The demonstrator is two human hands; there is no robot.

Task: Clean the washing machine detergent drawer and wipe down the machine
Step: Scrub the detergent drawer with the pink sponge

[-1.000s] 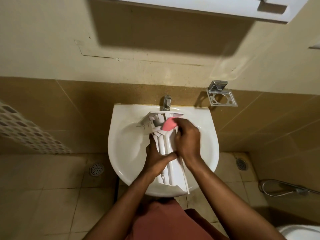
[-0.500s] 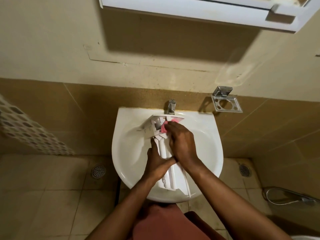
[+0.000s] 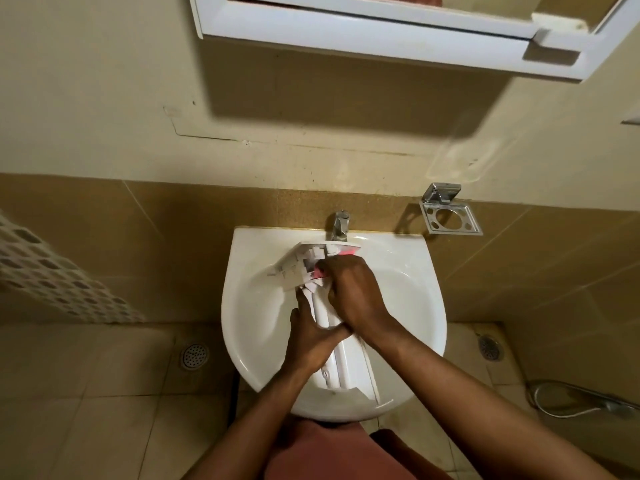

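Most of the pink pad (image 3: 319, 273) hidden under the right hand (image 3: 353, 292) (only a sliver showed), middle of the detergent drawer (image 3: 349, 368) covered by the left hand (image 3: 311, 344), wall cabinet (image 3: 381, 32) cut off at the top edge, metal hose (image 3: 581, 400) and white latticed panel (image 3: 52, 282) cropped at the sides.

A bathroom: a white basin (image 3: 239, 271) with a tap (image 3: 340, 225) against a tiled wall (image 3: 156, 237), a cabinet (image 3: 381, 36) above, a floor drain (image 3: 195, 355), a shower hose (image 3: 571, 405).

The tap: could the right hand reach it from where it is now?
Probably yes. The right hand, gripping a pink sponge, is at the far end of the drawer, just below the tap; nothing stands between.
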